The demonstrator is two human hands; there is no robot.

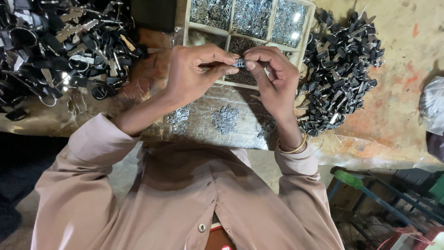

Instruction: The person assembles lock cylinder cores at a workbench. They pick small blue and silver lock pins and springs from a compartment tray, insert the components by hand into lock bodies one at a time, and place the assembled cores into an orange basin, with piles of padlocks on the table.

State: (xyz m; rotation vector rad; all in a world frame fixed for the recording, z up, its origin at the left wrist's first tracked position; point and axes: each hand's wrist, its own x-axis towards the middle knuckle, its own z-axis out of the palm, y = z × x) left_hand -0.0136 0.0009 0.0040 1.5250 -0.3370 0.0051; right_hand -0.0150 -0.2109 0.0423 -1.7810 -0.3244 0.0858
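Worn, paint-stained tabletop, partly covered by crinkled clear plastic sheet. Divided wooden tray at the far edge, its compartments filled with small shiny metal pieces. Black-and-metal parts lie in a pile right of the tray; a larger heap of black parts with metal rings sits far left. Two loose clusters of small metal bits rest on the plastic below the hands.

Left hand and right hand meet above the tray's near compartments, fingertips touching. Both are closed in a pinch on one small metal part, held between thumbs and forefingers, raised off the surface. Its long axis runs roughly left to right across the view; which end leads cannot be told, since fingers cover most of it. A thin bangle circles the right wrist.
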